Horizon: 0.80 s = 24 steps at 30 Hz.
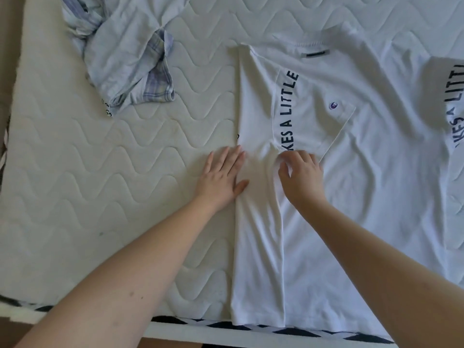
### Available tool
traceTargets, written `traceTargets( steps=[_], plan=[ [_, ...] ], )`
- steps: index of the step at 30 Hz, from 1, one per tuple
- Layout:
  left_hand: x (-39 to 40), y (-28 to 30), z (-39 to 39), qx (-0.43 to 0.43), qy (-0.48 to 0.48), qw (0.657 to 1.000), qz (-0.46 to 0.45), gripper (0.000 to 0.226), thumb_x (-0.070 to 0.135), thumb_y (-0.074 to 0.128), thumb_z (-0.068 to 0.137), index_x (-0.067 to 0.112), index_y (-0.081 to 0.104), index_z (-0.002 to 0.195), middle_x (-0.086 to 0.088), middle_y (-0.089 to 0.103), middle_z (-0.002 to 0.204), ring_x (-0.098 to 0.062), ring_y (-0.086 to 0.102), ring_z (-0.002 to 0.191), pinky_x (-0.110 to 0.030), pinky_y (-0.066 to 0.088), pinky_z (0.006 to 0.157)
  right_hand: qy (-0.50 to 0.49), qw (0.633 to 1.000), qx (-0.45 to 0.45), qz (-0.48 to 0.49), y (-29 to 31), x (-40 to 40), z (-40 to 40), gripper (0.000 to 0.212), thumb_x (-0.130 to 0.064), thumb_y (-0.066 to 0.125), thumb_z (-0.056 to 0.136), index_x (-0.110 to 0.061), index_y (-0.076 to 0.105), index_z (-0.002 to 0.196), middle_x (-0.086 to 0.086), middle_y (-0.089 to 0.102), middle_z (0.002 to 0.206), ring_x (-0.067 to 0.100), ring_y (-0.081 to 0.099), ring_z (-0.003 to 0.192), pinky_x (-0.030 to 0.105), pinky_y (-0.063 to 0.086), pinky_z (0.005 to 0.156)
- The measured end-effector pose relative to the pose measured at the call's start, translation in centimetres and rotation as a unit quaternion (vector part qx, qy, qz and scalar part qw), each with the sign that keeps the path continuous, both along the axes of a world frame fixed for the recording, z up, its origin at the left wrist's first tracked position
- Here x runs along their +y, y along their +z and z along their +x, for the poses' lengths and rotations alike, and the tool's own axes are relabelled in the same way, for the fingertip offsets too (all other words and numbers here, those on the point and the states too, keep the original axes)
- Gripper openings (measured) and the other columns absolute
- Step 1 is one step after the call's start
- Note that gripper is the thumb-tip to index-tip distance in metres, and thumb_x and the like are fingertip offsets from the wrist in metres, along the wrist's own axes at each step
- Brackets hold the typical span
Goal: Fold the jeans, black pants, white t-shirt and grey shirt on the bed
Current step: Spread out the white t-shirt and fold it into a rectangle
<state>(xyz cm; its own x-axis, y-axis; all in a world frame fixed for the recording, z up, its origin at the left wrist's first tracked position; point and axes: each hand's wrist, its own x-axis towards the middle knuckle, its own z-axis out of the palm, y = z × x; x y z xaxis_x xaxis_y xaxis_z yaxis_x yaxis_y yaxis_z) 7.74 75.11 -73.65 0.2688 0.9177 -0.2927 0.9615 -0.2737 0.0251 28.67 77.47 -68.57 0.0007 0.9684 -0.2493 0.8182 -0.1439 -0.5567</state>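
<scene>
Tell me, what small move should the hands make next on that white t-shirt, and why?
Probably smooth the folded-in left side flat. The white t-shirt lies spread on the bed with its left edge and sleeve already turned inward, but the cloth bunches into wrinkles between the hands. The left hand presses flat on the fold's edge while the right hand pinches the bunched cloth, so sliding them along the fold looks likely.

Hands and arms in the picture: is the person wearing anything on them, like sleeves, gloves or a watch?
No. Both forearms are bare as far as the picture shows, with no sleeves in view. The left hand and right hand have no gloves, and no watch, bracelet or ring shows. The fingernails look short and unpainted.
</scene>
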Motion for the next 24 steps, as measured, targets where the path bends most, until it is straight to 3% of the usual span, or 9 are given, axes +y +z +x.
traceTargets(
  steps=[3,5,8,10,14,17,19,22,24],
  plan=[
    [2.1,1.1,0.4,-0.065,0.002,0.996,0.058,0.054,0.041,0.044,0.095,0.014,0.046,0.142,-0.008,0.041,0.15,-0.029,0.039,0.137,-0.045,0.029,0.112,-0.018,0.999,-0.001,0.03,0.1,1.8,0.0,0.024,-0.014,0.056,0.092,-0.014,0.066,0.114,0.008,0.062,0.113,0.034,0.049,0.11,0.038,0.033,0.094],
    [4.9,1.6,1.6,-0.145,0.097,0.984,0.047,0.046,0.031,0.055,0.092,0.007,0.052,0.132,-0.017,0.052,0.134,-0.035,0.05,0.121,-0.043,0.04,0.099,-0.009,1.0,0.002,0.012,-0.2,3.4,0.1,0.026,-0.017,0.055,0.093,-0.016,0.064,0.117,0.006,0.061,0.117,0.031,0.047,0.114,0.037,0.032,0.094],
    [10.4,1.9,3.3,-0.269,0.34,0.901,-0.007,0.046,0.031,0.061,0.093,0.002,0.052,0.128,-0.018,0.059,0.121,-0.033,0.054,0.113,-0.038,0.039,0.095,0.017,1.0,0.013,-0.008,-0.8,6.1,0.2,0.032,-0.019,0.052,0.095,-0.019,0.06,0.126,0.001,0.057,0.129,0.025,0.042,0.125,0.033,0.028,0.101],
    [13.8,1.6,3.6,-0.289,0.421,0.859,-0.034,0.046,0.039,0.064,0.09,0.006,0.057,0.12,-0.012,0.066,0.114,-0.029,0.059,0.108,-0.034,0.043,0.089,0.025,0.999,0.027,-0.012,-1.0,8.2,0.3,0.037,-0.018,0.051,0.095,-0.02,0.057,0.132,-0.001,0.054,0.135,0.023,0.038,0.131,0.032,0.026,0.104],
    [17.1,1.3,3.0,-0.265,0.394,0.878,-0.066,0.033,0.046,0.073,0.08,0.015,0.063,0.088,0.0,0.063,0.082,-0.024,0.06,0.08,-0.029,0.038,0.063,0.054,0.998,0.03,-0.02,-0.7,13.3,-0.6,0.044,-0.02,0.05,0.096,-0.02,0.048,0.141,-0.001,0.048,0.144,0.023,0.032,0.138,0.031,0.021,0.108],
    [18.3,0.6,1.7,-0.294,0.378,0.872,-0.099,0.023,0.035,0.073,0.082,0.012,0.069,0.084,-0.004,0.07,0.085,-0.025,0.065,0.082,-0.033,0.049,0.069,0.105,0.994,0.035,-0.021,-0.3,17.4,-2.0,0.048,-0.023,0.05,0.097,-0.02,0.043,0.144,0.002,0.044,0.147,0.025,0.032,0.138,0.038,0.024,0.114],
    [18.6,0.4,0.8,-0.35,0.396,0.838,-0.137,0.02,0.028,0.072,0.085,0.008,0.073,0.09,-0.01,0.073,0.09,-0.027,0.069,0.083,-0.035,0.055,0.076,0.12,0.992,0.035,-0.025,-0.2,19.9,-3.1,0.051,-0.025,0.051,0.096,-0.02,0.04,0.146,0.003,0.044,0.147,0.026,0.034,0.137,0.041,0.026,0.113],
    [18.3,0.0,0.0,-0.431,0.41,0.782,-0.185,0.018,0.016,0.069,0.089,0.0,0.07,0.097,-0.01,0.071,0.087,-0.01,0.068,0.064,-0.02,0.055,0.064,0.139,0.989,0.013,-0.036,-0.6,23.1,-4.8,0.055,-0.029,0.051,0.097,-0.021,0.034,0.149,0.002,0.041,0.15,0.026,0.032,0.139,0.042,0.026,0.114],
    [18.2,-0.2,-0.3,-0.499,0.418,0.725,-0.223,0.011,0.008,0.063,0.093,0.001,0.065,0.101,-0.008,0.068,0.085,-0.001,0.065,0.056,-0.014,0.054,0.06,0.145,0.989,-0.003,-0.041,-1.2,25.1,-5.9,0.058,-0.032,0.05,0.097,-0.021,0.03,0.15,0.002,0.04,0.151,0.027,0.031,0.14,0.042,0.026,0.114]
  ],
)
